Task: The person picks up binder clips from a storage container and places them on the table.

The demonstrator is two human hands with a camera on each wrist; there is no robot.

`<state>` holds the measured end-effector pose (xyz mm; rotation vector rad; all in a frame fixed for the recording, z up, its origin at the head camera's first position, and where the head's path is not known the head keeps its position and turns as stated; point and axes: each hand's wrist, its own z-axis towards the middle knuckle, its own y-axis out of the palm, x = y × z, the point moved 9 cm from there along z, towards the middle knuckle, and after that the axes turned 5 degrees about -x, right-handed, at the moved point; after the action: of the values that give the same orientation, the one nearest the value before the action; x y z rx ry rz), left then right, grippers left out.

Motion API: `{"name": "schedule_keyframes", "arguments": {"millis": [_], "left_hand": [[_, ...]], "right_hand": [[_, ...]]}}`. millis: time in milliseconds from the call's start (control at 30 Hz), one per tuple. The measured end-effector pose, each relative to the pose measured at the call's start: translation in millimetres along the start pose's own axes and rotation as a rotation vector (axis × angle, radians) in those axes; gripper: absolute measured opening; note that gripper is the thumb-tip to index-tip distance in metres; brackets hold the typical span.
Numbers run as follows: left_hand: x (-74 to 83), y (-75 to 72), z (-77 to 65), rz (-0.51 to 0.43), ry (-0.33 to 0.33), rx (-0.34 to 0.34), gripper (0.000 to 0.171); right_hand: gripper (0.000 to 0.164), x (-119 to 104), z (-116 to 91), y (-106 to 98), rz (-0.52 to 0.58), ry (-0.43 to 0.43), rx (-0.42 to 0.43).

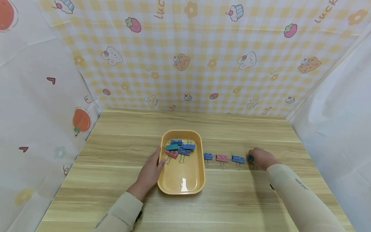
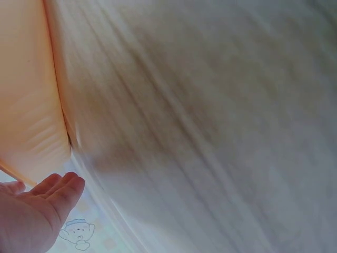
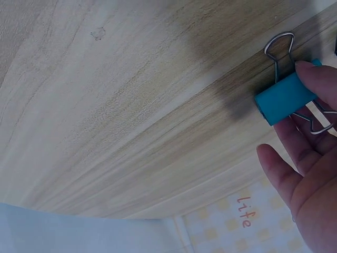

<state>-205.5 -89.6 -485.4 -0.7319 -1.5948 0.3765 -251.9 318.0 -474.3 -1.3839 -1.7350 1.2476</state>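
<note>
My right hand (image 1: 262, 158) pinches a teal binder clip (image 3: 287, 97) between thumb and fingers, with its wire handles spread, low over the table at the right end of a row. To its left in that row lie a blue binder clip (image 1: 238, 159), a pink binder clip (image 1: 222, 158) and another blue binder clip (image 1: 208, 156) beside the tray. My left hand (image 1: 150, 170) holds the left side of the yellow tray (image 1: 202, 174), thumb over the rim and fingers along the outer wall. Several blue, teal and pink clips (image 1: 184, 150) lie in the tray's far half.
The wood-grain table (image 1: 116, 154) runs back to a yellow checked cloth (image 1: 200, 77) that hangs behind it. White cloths hang on the left (image 1: 37, 106) and right (image 1: 336, 106) sides.
</note>
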Motion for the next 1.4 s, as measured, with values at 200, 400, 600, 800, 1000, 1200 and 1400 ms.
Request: {"name": "schedule_keyframes", "arguments": {"millis": [200, 400, 600, 800, 1000, 1200, 1400], "left_hand": [[1.1, 0.5, 0.3, 0.005, 0.008, -0.001, 0.062], [-1.2, 0.8, 0.5, 0.0, -0.004, -0.002, 0.063], [-3.6, 1.0, 0.4, 0.001, -0.02, -0.009, 0.064], [-1.8, -0.5, -0.5, 0.003, -0.021, -0.008, 0.064], [-1.8, -0.3, -0.6, -0.007, -0.013, -0.01, 0.064], [-0.4, -0.2, 0.1, -0.003, 0.007, -0.006, 0.063], [-0.7, 0.6, 0.5, 0.0, 0.002, -0.014, 0.063]], "right_hand": [[0.016, 0.4, -0.9, 0.7, 0.014, 0.024, -0.009], [0.024, -5.8, -5.2, -5.7, 0.001, 0.039, -0.013], [0.039, -9.8, -6.6, -11.4, -0.02, 0.065, -0.047], [0.047, -12.9, -4.4, -18.2, 0.008, 0.083, -0.036], [0.046, -23.1, -5.2, -36.6, -0.026, 0.076, 0.041], [0.053, -33.6, -4.7, -50.7, -0.055, 0.093, 0.09], [0.064, -49.9, -2.5, -63.5, -0.044, 0.073, 0.154]]}}
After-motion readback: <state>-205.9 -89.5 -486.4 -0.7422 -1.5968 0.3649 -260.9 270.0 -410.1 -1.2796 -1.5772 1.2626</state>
